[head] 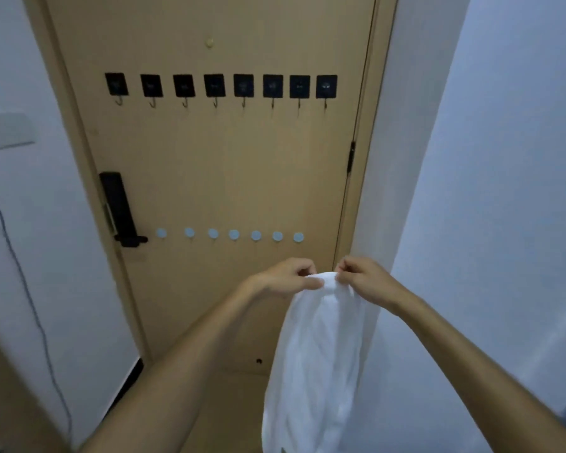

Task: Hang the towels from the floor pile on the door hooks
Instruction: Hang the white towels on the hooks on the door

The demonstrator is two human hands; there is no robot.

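My left hand (288,277) and right hand (363,277) pinch top edge of white towel (317,354), fingers clamped on cloth; towel hangs before door (226,174), below hooks (221,86); hanging step underway; next, I judge: lift edge onto free hook.

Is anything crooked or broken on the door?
Nothing looks broken. The row of black hooks and the row of round white hooks sit evenly on the door, all bare. The left hand and right hand pinch a white towel.
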